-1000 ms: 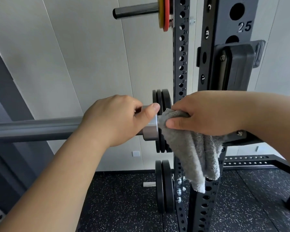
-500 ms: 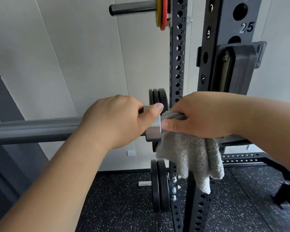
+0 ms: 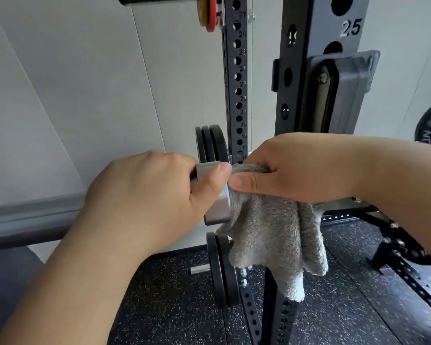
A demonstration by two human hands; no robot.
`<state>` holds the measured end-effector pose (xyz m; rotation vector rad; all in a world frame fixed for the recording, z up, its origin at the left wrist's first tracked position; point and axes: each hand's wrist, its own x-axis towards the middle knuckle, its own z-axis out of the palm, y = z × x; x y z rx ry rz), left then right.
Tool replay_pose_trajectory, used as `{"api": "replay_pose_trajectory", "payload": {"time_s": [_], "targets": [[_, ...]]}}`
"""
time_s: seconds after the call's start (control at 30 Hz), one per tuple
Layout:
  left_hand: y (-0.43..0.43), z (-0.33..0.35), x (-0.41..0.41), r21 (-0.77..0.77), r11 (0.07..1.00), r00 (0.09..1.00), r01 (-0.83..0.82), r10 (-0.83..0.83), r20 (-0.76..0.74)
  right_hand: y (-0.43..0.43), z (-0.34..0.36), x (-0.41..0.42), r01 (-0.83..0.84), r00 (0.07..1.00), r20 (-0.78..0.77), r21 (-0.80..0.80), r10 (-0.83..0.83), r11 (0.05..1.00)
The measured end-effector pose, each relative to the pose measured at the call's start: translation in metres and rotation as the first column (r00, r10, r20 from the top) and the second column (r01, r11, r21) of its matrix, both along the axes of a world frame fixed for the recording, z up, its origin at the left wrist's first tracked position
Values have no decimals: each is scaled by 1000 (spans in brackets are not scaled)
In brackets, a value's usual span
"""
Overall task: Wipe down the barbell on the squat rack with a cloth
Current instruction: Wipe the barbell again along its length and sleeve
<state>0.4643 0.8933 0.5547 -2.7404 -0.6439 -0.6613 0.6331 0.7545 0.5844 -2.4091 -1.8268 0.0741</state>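
Curled round the barbell (image 3: 28, 220) in the middle left of the frame, the left hand (image 3: 144, 197) grips the thick sleeve just short of the collar (image 3: 218, 212), its thumb tip on the collar's upper edge. It has held that place through the last second, steadying the bar. Right of the collar, at frame centre, the grey cloth (image 3: 266, 235) is bunched over the bar with its tail hanging down. The right hand (image 3: 296, 168) clamps it from above, fingers folded over the top and thumb along the near side. That thumb has closed the small gap it had and now sits just beside the left thumb, so the cloth is pressed against the collar's face. The bar under the cloth is hidden. I judge the stroke has reached its end at the collar. The length running right, past the squat rack (image 3: 309, 28) upright, is probably still to wipe.
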Motion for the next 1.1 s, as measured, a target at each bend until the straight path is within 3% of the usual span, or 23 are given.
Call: {"api": "replay_pose_trajectory", "payload": {"time_s": [0.13, 0.37, 0.57, 0.77, 0.83, 0.9, 1.0, 1.03, 1.1], "targets": [[1, -2, -1, 13, 1000, 1000, 9, -9, 9, -15, 10, 11, -54, 988, -149, -70, 44, 996], [-1, 3, 2, -51, 997, 998, 54, -55, -12, 0, -5, -7, -15, 998, 54, -11, 16, 1000], [-2, 1, -1, -4, 998, 998, 57, -57, 1, -20, 9, 3, -82, 993, -91, -100, 73, 992], [-3, 5, 2, -57, 996, 997, 70, -71, -16, -2, -14, -9, 20, 967, 250, 100, -44, 995], [-3, 4, 1, -39, 997, 997, 70, -71, -20, -6, -11, -6, -11, 987, 160, 91, -3, 996], [-3, 4, 1, -26, 997, 998, 67, -67, -19, -16, 0, 1, -47, 998, -41, 43, 49, 998], [-3, 2, 1, -13, 998, 998, 66, -66, -8, -22, 11, 6, -86, 965, -247, 25, 89, 996], [-3, 2, 1, -15, 997, 997, 71, -71, -4, -20, 9, 3, -77, 973, -218, 26, 80, 997], [-2, 3, 2, -33, 997, 997, 76, -76, -1, -11, -3, -4, -29, 999, 29, 63, 27, 998]]}}
